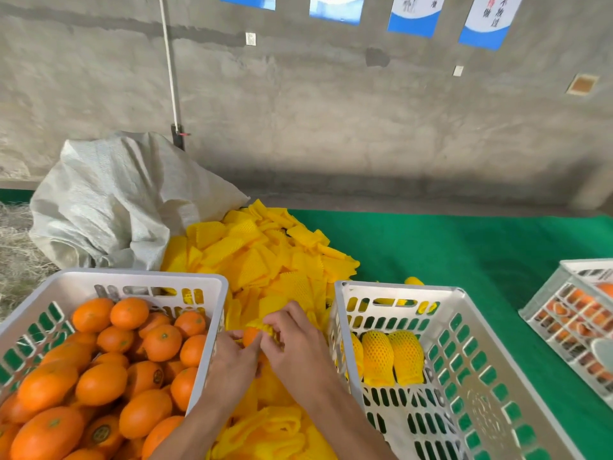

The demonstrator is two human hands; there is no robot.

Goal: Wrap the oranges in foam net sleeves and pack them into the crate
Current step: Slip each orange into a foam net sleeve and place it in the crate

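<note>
Concrete wall (331, 111) fills the back, blue-and-white posters along its top edge. Below it, green tabletop (464, 247) carries everything. From my remote seat, largest first: grey woven sack (106, 200) slumped at far left, likely what the sleeves came out of. Spilling from beside it toward me, a big pile of yellow foam sleeves (265, 257), lying between the two crates so either hand can reach one without stretching.

Left crate (132, 277) is white plastic, heaped with bare oranges (99, 383), so that's the supply. Right crate (464, 293) is the packing one, mostly bare floor showing, with a few wrapped oranges (391, 356) lined up against its near-left wall; row seems started from that corner. A third crate (570, 313) sits well apart at far right, orange fruit visible through its slots.

Smallest: the orange being wrapped (251, 336), held over the sleeve pile between the two crates. Left hand (232, 363) has its grip closed on the fruit, steadying it. Right hand (295, 343) has its grip pinching the bunched sleeve (265, 327) at the fruit's far side, fingers curled round the netting. Only a patch of peel shows, so I judge the sleeve partway on. Next I'd expect it pulled fully over, then set beside the wrapped ones. Task looks early: the packing crate has few fruit in it.
</note>
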